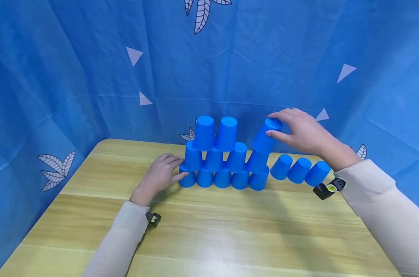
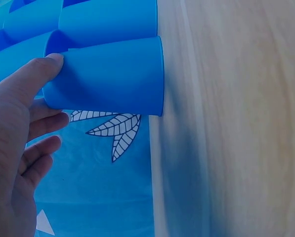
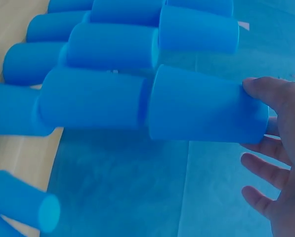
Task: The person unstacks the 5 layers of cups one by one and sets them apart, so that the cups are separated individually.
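Blue cups stand upside down in a stepped wall on the table. My right hand [image 1: 304,130] pinches one blue cup [image 1: 262,139] by its closed end, thumb in front and fingers behind. This cup tilts slightly, its rim just over the right-end cup [image 1: 257,161] of the second row; in the right wrist view a thin dark gap shows between them. Two more cups, a left one [image 1: 204,134] and its neighbour [image 1: 226,134], form the third row. At the wall's left end, my left hand [image 1: 159,175] holds the top of the bottom-row corner cup [image 2: 107,76] between thumb and fingers.
Three loose upside-down cups, a near one [image 1: 281,167], a middle one [image 1: 299,170] and a far-right one [image 1: 318,174], stand right of the wall. The wooden table [image 1: 209,231] ends close behind the cups, where a blue patterned curtain [image 1: 181,69] hangs.
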A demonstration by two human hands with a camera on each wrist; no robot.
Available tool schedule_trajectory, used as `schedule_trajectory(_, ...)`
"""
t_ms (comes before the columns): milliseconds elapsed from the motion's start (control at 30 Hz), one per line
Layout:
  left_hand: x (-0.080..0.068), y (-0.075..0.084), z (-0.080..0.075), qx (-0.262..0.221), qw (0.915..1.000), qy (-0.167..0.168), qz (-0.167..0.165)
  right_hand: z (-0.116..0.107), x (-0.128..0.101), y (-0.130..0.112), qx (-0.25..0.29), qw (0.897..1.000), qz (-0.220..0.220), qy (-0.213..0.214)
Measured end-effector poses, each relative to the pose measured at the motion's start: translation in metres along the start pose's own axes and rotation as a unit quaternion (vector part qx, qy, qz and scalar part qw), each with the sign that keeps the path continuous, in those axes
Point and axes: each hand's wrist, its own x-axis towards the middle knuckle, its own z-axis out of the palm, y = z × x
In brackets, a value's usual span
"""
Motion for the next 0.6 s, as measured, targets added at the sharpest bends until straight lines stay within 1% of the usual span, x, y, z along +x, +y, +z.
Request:
schedule_trajectory(233,-0.001,0.0,0.0,0.0,0.9999,0.01,0.004,-0.005,-0.019,0.019,0.001,1.0,0.027,0.005)
schedule_trajectory(433,-0.002,0.0,-0.002,0.001,1.0,0.008,0.001,-0.009,-0.036,0.038,-0.003,0.998,0.055,0.01)
schedule_trajectory(600,-0.001,0.0,-0.001,0.0,1.0,0.007,0.002,-0.007,-0.052,0.056,-0.013,0.996,0.083,0.009)
